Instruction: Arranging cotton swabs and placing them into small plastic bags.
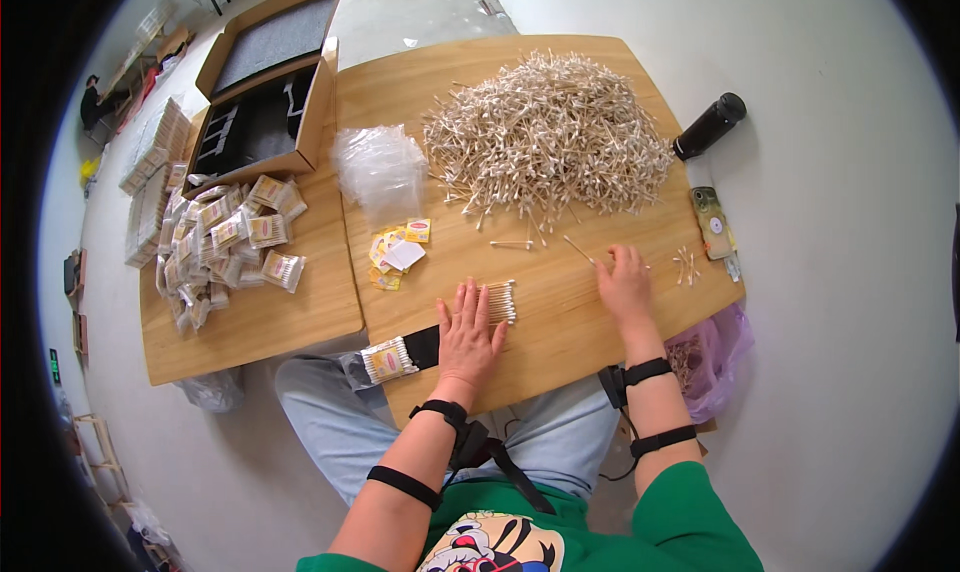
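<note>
My left hand (468,334) lies flat with fingers stretched over a row of cotton swabs (503,300); the white tips show past its fingers. Under and beside its wrist is a black strip (424,348), with a filled swab packet (388,360) at its left end. My right hand (626,286) is over the table to the right, fingers curled, with one cotton swab (578,248) sticking out at its fingertips. A white tip also shows at that hand's right side. Beyond both hands rises a large heap of cotton swabs (555,132).
Clear plastic bags (380,167) and yellow-white cards (400,255) lie left of the heap. Filled packets (235,234) are piled near an open cardboard box (262,112). At the right edge are a black bottle (712,125), a phone (711,222) and loose swabs (686,266). A purple bag (722,357) hangs below.
</note>
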